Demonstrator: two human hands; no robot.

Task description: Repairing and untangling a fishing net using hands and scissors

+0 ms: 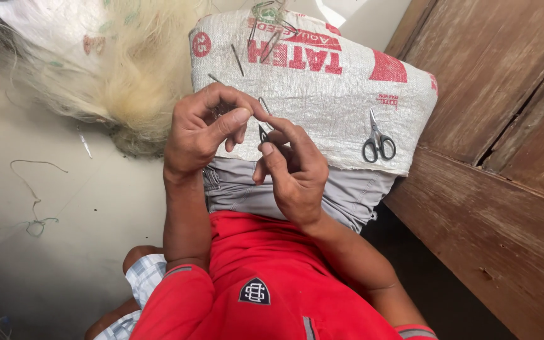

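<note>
My left hand (199, 129) is over a white woven sack (322, 88) lying on my lap, its thumb and forefinger pinched on fine net thread (221, 110). My right hand (294, 170) meets it fingertip to fingertip and grips a small dark netting needle (262, 133) between thumb and forefinger. A thin grey metal sliver (264, 104) pokes up just above the touching fingertips. A pale yellowish fishing net (127, 69) is heaped at the upper left, beside the sack.
Small grey scissors (378, 142) lie shut on the right part of the sack. Thin needles and green cord (266, 16) rest at the sack's top. A wooden panel (505, 157) fills the right side. Cord scraps (33, 217) lie on the floor at left.
</note>
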